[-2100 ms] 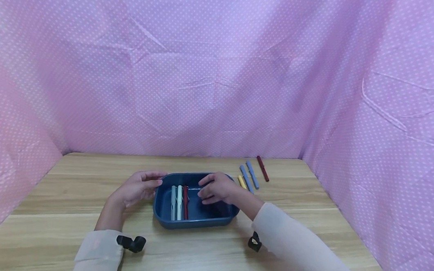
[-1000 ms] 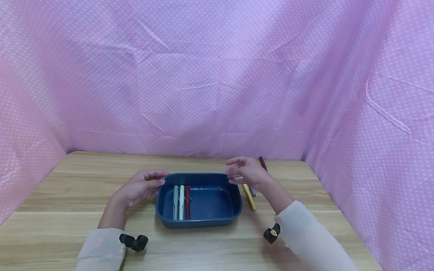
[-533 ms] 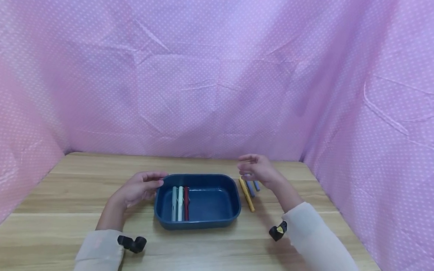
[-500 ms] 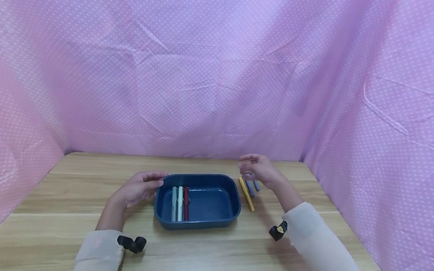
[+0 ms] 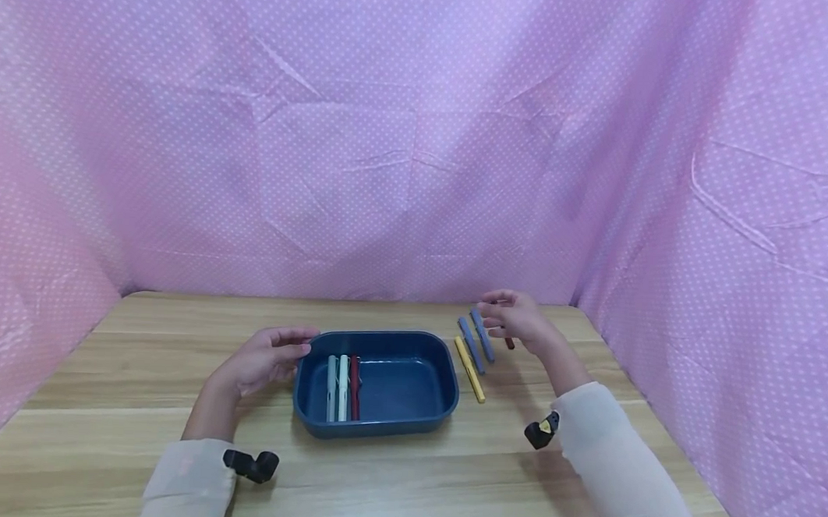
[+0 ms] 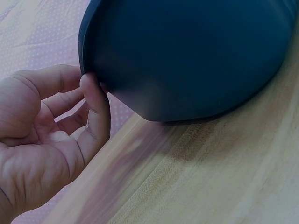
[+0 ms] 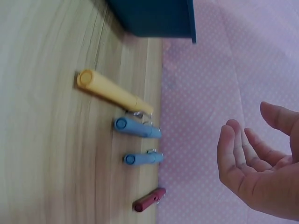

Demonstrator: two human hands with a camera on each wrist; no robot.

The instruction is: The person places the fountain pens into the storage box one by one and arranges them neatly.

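A dark blue rectangular box (image 5: 405, 427) stands on the table, with a grey-green pen (image 5: 331, 387), a pale mint pen (image 5: 342, 387) and a dark red pen (image 5: 355, 388) side by side in its left part. My left hand (image 5: 264, 360) pinches the box's left rim between thumb and fingers, as the left wrist view shows close up. My right hand (image 5: 521, 320), fingers loosely bent and holding nothing, hovers over the pens right of the box. Below it lie a yellow pen (image 7: 112, 91), two blue pens (image 7: 135, 127) and a second dark red pen (image 7: 149, 199), partly covered in the head view.
The wooden table (image 5: 374, 491) ends at a pink dotted cloth (image 5: 362, 170) that rises behind it and on both sides. A black wrist camera (image 5: 252, 465) is on the left sleeve, another black camera (image 5: 541, 431) on the right one.
My right hand has moved out of the box and rightward over the loose pens, and the yellow and blue pens are uncovered again. My left hand has stayed at the rim.
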